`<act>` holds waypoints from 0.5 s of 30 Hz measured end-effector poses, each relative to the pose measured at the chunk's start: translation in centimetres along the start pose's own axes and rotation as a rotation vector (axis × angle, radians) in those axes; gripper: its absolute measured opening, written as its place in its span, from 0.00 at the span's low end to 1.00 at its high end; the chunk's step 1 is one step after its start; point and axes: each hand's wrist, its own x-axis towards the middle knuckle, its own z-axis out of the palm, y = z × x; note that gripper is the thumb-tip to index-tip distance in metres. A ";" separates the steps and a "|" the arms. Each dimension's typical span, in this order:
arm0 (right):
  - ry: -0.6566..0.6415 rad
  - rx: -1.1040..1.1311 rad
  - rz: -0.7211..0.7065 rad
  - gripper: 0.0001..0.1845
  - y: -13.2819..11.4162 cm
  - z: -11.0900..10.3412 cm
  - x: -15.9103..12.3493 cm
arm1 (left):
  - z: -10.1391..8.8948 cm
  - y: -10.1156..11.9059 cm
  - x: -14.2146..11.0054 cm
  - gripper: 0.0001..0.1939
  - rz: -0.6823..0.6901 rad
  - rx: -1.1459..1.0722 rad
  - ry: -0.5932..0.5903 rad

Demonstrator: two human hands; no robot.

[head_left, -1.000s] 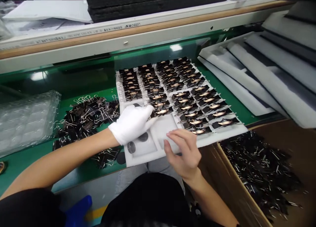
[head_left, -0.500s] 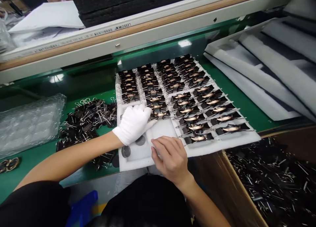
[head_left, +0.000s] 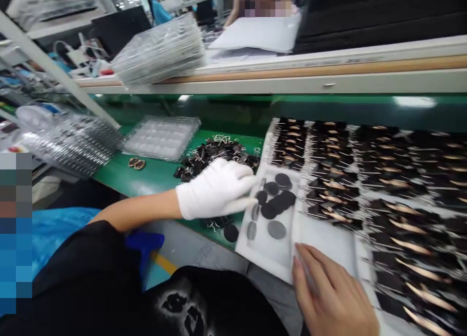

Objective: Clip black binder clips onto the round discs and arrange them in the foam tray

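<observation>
My left hand, in a white glove, reaches over the left edge of the white foam tray. Its thumb and fingers are apart, with nothing visible between them. Close to the fingertips, several dark round discs lie in the tray's left compartment, some overlapping and some on edge. My bare right hand is at the tray's front, thumb and fingers pinched around a thin grey piece that is blurred and partly covered. Rows of black binder clips gripping gold-edged pieces fill other compartments.
A heap of loose binder clips lies on the green table behind my left hand. Farther left are a clear plastic tray and a gold-rimmed pair of ovals. A shelf edge runs across the back; people are beyond it.
The view has swung left. My left hand has drawn back leftward from the clip rows to the tray's left edge. The discs in the left compartment have come into view.
</observation>
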 end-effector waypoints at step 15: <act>-0.348 -0.028 -0.271 0.16 1.8 3.0 4.2 | 7.8 -17.1 -28.0 0.22 -1.350 0.025 0.253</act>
